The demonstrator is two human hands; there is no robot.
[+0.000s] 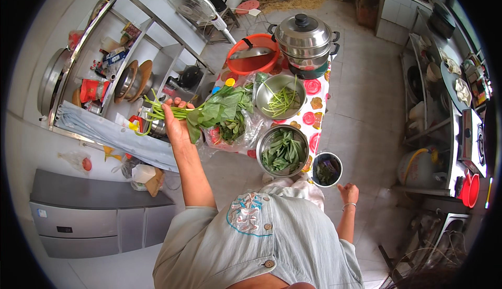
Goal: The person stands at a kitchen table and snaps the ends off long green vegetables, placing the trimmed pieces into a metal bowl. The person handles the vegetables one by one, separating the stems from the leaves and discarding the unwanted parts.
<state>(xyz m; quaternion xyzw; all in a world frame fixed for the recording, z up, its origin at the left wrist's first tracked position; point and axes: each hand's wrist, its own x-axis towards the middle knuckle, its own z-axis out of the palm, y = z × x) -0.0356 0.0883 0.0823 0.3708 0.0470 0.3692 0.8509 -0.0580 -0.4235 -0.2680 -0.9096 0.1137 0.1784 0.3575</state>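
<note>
A bunch of leafy greens with long stems (pixel 218 112) lies across my left hand (pixel 178 124), which is closed around the stems. Its leaves reach over a clear plastic bag (pixel 251 129) with more greens in it. My right hand (pixel 349 193) is curled shut beside a small bin (pixel 341 171) with dark leaves inside; whether anything is in the fingers is hidden. Nearest me on the table, a steel bowl (pixel 259 158) holds plucked green leaves (pixel 284 152). Behind it, another steel bowl (pixel 302 91) holds cut green stems (pixel 281 100).
The patterned tablecloth (pixel 312 119) also bears an orange basin (pixel 238 68) with a metal ladle-like tool and a lidded steamer pot (pixel 303 35). A white fan (pixel 193 6) stands behind. Metal shelves (pixel 157 22) are left, a grey fridge (pixel 99 210) near left, a stove counter (pixel 473 132) right.
</note>
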